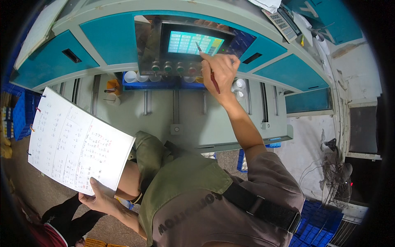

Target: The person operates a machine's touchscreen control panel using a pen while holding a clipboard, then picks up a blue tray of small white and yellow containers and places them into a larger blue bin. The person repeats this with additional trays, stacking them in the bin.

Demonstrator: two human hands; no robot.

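My left hand grips the lower edge of a ring-bound notebook, thumb on top of the page and fingers beneath. Its white page carries handwritten columns, and small coloured ties line its left edge. My right hand is raised to a control panel set in the teal machine front. Pinched in its fingers is a slim pen-like tool with a dark red handle. The tool's thin tip lies over the lit touchscreen; whether it touches the glass I cannot tell. Round buttons sit below the screen.
White cups stand in a blue tray under the panel, beside an orange container. A calculator lies on the machine top. A fan and blue crates stand at right. Another person's dark-clad legs show at lower left.
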